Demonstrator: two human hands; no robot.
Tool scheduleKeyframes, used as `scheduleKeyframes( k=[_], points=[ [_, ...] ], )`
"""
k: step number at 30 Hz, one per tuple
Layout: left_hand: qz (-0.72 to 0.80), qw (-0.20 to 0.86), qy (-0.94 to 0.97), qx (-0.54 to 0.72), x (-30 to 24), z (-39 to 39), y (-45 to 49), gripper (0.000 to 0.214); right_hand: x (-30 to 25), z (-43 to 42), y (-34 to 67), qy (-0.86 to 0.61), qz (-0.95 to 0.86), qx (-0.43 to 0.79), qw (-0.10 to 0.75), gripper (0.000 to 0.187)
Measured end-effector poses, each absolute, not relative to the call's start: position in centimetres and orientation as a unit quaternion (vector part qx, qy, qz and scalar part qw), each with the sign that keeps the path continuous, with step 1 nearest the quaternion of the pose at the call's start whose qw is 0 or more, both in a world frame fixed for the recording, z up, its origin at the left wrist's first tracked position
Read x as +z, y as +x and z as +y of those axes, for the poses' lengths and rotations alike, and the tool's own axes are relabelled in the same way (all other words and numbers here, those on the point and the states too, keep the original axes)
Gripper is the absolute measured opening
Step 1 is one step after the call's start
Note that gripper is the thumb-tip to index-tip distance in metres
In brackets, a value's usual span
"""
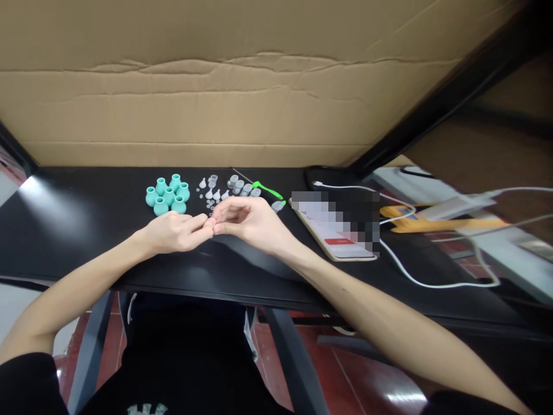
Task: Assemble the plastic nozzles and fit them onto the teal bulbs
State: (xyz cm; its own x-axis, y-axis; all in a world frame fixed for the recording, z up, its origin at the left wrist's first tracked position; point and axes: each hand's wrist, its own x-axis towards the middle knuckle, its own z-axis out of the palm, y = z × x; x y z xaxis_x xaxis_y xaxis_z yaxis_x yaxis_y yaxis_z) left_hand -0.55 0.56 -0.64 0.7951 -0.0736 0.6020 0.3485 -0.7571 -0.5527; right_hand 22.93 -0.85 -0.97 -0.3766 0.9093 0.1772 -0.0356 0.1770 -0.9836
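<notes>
My left hand [177, 230] and my right hand [244, 219] meet fingertip to fingertip just above the black table [78, 230]. Both hands have their fingers curled and pinched together at the meeting point, on something too small to make out. Right behind them lie several teal bulb-shaped pieces [168, 195] in a cluster, and a scatter of small clear plastic parts [224, 187]. A green thin tool [268, 190] lies to the right of the clear parts.
A phone [341, 242] lies right of my right hand with a white cable [423, 279] running off it. A cardboard sheet [242, 92] stands as a wall behind the table. More cables and a yellow item [432, 222] lie at the far right.
</notes>
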Motion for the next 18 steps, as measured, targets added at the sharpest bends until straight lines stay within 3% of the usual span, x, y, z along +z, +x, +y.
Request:
scheduleKeyframes(
  k=[4, 8, 11, 14, 18],
  points=[
    [-0.125, 0.264, -0.883, -0.366, -0.8, 0.7, -0.4, 0.027, -0.8, -1.3, 22.6, -0.351, -0.654, 0.459, 0.488, 0.035],
    [-0.155, 0.205, -0.868, -0.425, -1.4, 0.5, -0.2, 0.024, -0.8, -2.4, 22.3, -0.352, -0.734, 0.223, 0.537, 0.016],
    [-0.17, 0.197, -0.849, -0.46, -1.9, 0.4, 0.0, 0.016, -1.0, -2.9, 22.4, -0.295, -0.768, 0.066, 0.565, 0.015],
    [-0.175, 0.208, -0.842, -0.466, -2.0, 0.4, 0.1, 0.011, -1.3, -2.9, 22.4, -0.269, -0.777, 0.004, 0.569, 0.017],
    [-0.152, 0.226, -0.843, -0.464, -1.7, 0.7, 0.0, 0.017, -1.1, -2.7, 22.5, -0.274, -0.787, 0.01, 0.553, 0.012]
  ],
)
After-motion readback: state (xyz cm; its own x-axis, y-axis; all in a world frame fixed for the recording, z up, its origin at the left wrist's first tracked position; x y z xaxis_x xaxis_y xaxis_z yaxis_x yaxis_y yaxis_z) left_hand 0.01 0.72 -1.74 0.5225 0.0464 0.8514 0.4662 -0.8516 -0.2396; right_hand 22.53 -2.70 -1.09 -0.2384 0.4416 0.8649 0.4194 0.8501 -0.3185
